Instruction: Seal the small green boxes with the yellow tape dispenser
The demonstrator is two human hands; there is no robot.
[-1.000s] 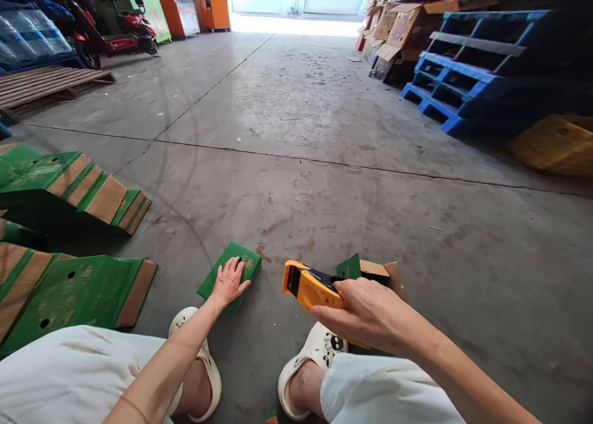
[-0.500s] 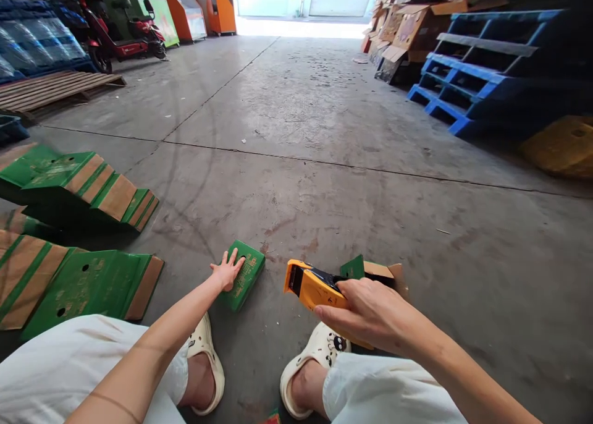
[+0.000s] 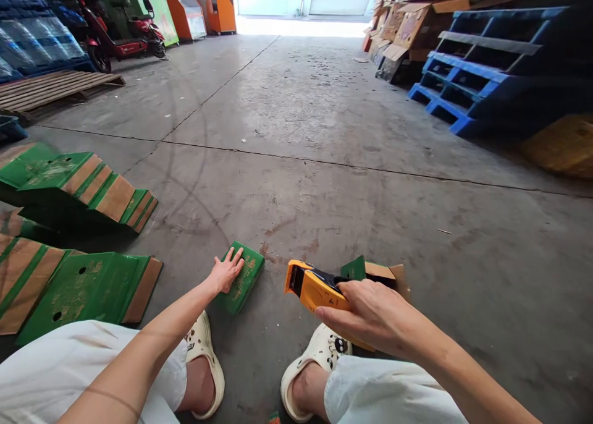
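Observation:
My left hand (image 3: pixel 227 272) lies on top of a small green cardboard box (image 3: pixel 246 280) on the floor between my feet, with its fingers spread over the upper left side. My right hand (image 3: pixel 370 309) is wrapped round a yellow-and-black carton stapler (image 3: pixel 319 288), whose front end points left toward the box without touching it. Behind the right hand, a partly hidden green and brown cardboard piece (image 3: pixel 356 267) sits on the floor. To the left stand folded green and brown cartons (image 3: pixel 92 285), and more of them (image 3: pixel 88 177) farther back.
Blue pallets (image 3: pixel 467 78) and stacked brown cartons (image 3: pixel 412 31) line the right side. At the left are a wooden pallet (image 3: pixel 60 89), a red scooter (image 3: pixel 120 41) and plastic-wrapped blue goods (image 3: pixel 37 41). My feet wear cream clogs (image 3: pixel 319 347). Grey concrete floor (image 3: pixel 296 189) stretches toward a bright doorway.
My left hand has shifted slightly, its fingers a little closer together on the green box. The right hand and the stapler have hardly moved.

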